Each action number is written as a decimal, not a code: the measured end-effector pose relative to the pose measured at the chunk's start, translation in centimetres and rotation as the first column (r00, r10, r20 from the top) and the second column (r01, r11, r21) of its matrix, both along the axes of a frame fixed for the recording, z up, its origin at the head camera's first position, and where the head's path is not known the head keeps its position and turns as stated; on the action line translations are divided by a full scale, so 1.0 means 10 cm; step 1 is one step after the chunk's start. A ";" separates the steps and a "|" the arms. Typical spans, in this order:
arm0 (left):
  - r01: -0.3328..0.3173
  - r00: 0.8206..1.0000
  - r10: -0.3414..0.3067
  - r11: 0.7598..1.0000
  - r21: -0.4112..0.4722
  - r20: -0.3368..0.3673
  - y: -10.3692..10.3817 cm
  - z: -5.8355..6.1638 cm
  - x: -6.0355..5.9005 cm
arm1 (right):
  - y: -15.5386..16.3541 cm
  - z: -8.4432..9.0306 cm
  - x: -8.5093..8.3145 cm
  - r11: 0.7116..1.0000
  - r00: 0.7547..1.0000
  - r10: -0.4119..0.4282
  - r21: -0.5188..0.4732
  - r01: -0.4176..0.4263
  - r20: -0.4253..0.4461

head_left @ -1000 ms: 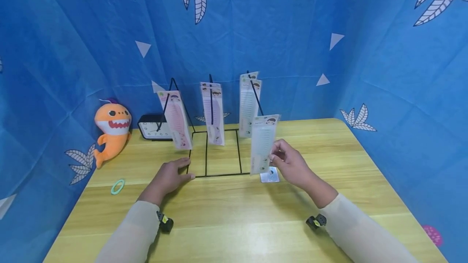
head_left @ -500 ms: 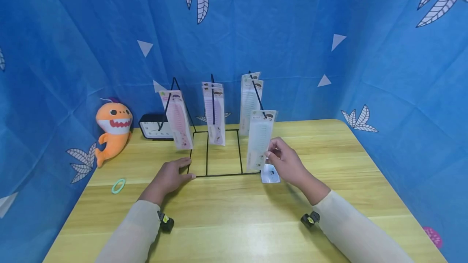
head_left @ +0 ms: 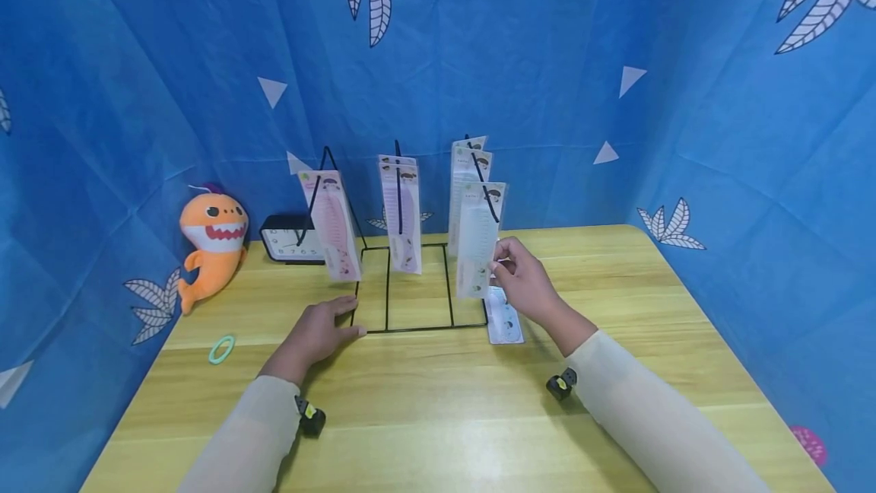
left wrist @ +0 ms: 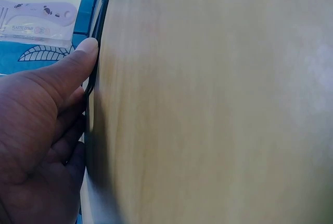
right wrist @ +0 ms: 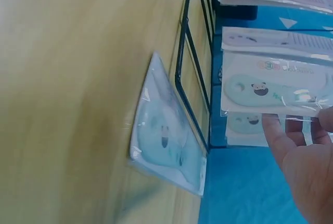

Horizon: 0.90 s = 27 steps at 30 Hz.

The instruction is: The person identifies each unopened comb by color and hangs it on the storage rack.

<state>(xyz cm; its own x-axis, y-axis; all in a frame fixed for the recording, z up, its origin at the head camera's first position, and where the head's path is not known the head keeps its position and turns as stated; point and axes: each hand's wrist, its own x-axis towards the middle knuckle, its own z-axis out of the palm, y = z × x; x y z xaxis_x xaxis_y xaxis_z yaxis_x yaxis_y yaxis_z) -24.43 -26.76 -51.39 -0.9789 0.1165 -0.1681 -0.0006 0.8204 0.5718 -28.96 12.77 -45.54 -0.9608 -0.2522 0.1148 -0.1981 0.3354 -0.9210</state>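
In the head view my right hand (head_left: 525,284) pinches the lower right edge of a packaged pale green comb (head_left: 475,246). The black hook end shows in front of this package's top, so the package is threaded on the right arm of the wire rack (head_left: 386,295). My left hand (head_left: 316,335) rests at the rack's front left base corner; in the left wrist view its thumb (left wrist: 86,52) presses on the wire. Behind the held comb hang more green comb packs (head_left: 460,200). Purple comb packs (head_left: 404,211) hang mid-rack, and a pink comb pack (head_left: 333,227) hangs at left.
Another packaged green comb (head_left: 506,326) lies on the table beside the rack's front right corner. A black-framed clock (head_left: 282,240) and an orange shark plush (head_left: 214,249) stand at back left. A mint ring (head_left: 221,350) lies left of my left hand. Blue cloth (head_left: 547,97) surrounds the table.
My right hand has moved the held comb pack up, back and slightly left, its top sliding onto the hook arm. More of the pack on the table shows. My left hand stays in place.
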 end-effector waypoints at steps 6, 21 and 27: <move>0.001 1.000 -0.001 1.000 -0.005 -0.004 0.00 0.00 0.00 | -0.05 0.01 -0.19 1.000 1.000 -0.018 -0.021 0.018 -0.007; -0.019 1.000 0.019 1.000 -0.001 0.012 0.01 0.01 0.00 | -0.14 0.04 -0.38 0.997 0.998 -0.055 -0.055 0.057 0.032; -0.011 1.000 0.011 1.000 0.001 0.005 0.01 0.02 0.01 | -0.15 0.04 -0.44 0.996 0.998 -0.065 -0.064 0.066 0.022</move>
<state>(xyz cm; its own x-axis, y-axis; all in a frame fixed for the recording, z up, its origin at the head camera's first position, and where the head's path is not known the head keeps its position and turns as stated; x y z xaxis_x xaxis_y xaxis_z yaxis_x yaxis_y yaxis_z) -24.35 -26.70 -51.21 -0.9793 0.1062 -0.1725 -0.0119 0.8199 0.5723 -33.39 11.24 -45.15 -0.9772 -0.1815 0.1098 -0.1593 0.2863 -0.9448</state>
